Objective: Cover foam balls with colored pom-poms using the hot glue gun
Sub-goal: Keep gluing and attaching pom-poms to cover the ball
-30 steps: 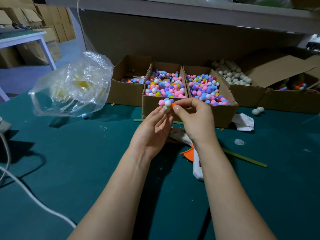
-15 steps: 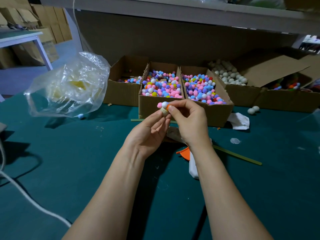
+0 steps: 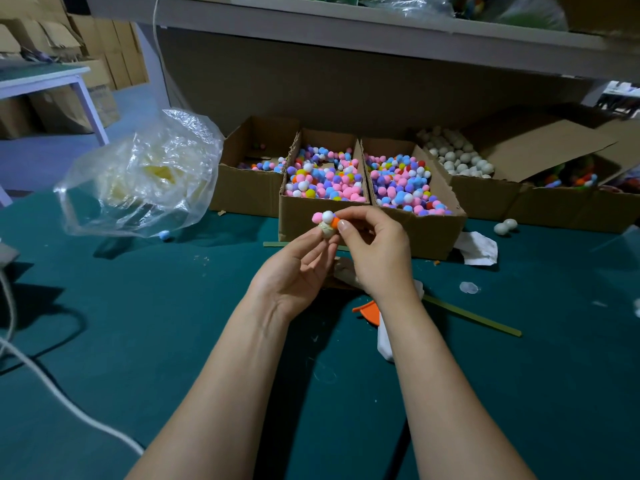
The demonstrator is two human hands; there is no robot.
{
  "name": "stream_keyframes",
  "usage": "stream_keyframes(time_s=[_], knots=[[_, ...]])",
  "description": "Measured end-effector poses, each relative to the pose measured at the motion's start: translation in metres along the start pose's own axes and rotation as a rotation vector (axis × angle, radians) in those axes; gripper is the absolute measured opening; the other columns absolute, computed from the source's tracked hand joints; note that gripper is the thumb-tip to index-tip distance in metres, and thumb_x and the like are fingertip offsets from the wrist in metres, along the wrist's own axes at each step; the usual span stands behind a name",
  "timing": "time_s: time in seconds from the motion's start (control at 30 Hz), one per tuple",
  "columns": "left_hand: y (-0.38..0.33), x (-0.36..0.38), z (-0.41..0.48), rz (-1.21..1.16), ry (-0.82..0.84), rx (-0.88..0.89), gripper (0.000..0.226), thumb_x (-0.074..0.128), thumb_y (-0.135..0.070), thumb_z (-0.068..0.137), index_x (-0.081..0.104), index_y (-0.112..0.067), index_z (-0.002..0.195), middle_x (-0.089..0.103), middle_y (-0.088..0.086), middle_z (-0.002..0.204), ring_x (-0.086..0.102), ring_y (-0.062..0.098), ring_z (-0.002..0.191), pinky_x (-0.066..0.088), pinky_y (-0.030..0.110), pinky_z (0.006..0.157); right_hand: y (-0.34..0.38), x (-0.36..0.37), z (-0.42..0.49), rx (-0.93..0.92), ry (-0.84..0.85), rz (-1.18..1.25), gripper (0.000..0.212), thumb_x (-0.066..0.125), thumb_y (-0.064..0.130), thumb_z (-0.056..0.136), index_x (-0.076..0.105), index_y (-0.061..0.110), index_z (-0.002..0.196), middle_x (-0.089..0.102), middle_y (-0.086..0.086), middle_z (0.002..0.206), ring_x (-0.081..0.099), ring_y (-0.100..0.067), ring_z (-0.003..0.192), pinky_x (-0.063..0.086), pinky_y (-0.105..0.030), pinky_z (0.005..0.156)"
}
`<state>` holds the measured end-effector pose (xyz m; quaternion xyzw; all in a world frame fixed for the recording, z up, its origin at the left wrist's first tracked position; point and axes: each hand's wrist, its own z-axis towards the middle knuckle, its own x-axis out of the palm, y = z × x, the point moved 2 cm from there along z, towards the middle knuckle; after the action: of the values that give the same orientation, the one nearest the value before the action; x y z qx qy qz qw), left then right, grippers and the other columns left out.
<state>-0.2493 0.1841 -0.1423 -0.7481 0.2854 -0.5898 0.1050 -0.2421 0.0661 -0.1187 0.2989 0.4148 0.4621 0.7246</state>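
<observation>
Your left hand holds the foam ball at its fingertips while your right hand pinches an orange pom-pom against it, beside a pink pom-pom and a white pom-pom. The glue gun lies on the green table under your right wrist.

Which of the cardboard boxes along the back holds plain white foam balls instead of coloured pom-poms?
The fourth box from the left, just right of the two full pom-pom boxes; it alone holds only white foam balls.

No legible text anywhere.
</observation>
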Motion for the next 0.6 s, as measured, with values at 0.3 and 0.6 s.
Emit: stream_keyframes(time_s=[0.3, 0.6], knots=[[-0.003, 0.000, 0.000, 0.065, 0.014, 0.041, 0.019, 0.063, -0.002, 0.089, 0.069, 0.002, 0.106, 0.072, 0.017, 0.093, 0.072, 0.016, 0.076, 0.059, 0.020, 0.067, 0.002, 0.004, -0.001, 0.038, -0.043, 0.037, 0.011, 0.061, 0.015, 0.093, 0.064, 0.026, 0.092, 0.062, 0.017, 0.090, 0.059, 0.002, 0.090, 0.045, -0.002, 0.070], [-0.005, -0.001, 0.003, -0.044, -0.191, 0.166, 0.017, 0.063, -0.008, 0.093, 0.064, -0.003, 0.109, 0.068, 0.013, 0.093, 0.067, 0.015, 0.083, 0.058, 0.022, 0.057, 0.019, 0.019, 0.035, 0.009, -0.039, -0.465, 0.030, 0.047, 0.030, 0.100, 0.060, 0.023, 0.127, 0.055, -0.001, 0.133, 0.044, -0.018, 0.124, 0.037, -0.025, 0.094]])
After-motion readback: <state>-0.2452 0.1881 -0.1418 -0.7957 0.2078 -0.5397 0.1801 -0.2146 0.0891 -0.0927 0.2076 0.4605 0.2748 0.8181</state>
